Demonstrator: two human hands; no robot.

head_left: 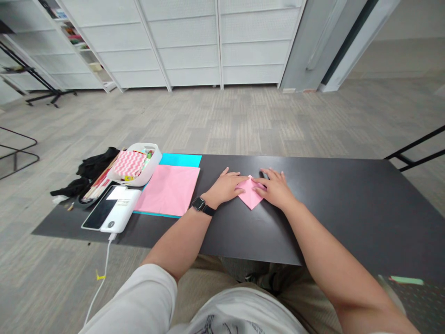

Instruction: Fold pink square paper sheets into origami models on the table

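Observation:
A small pink paper [251, 195], folded into a diamond with one corner toward me, lies flat on the dark table. My left hand [227, 185] rests at its left side, fingers spread, with thumb and forefinger touching the paper. From the other side my right hand [276, 188] presses its thumb and forefinger onto the right part, its other fingers stretched out over the table. Both hands hide the side corners of the diamond. A dark watch [199, 204] is on my left wrist.
Left of my hands lie pink sheets [170, 190] over blue sheets [182, 160]. Beyond them stand a white basket [153, 167] with small items, a phone [100, 211], a white power bank [121, 208] with a cable [104, 278], and black cloth [95, 167].

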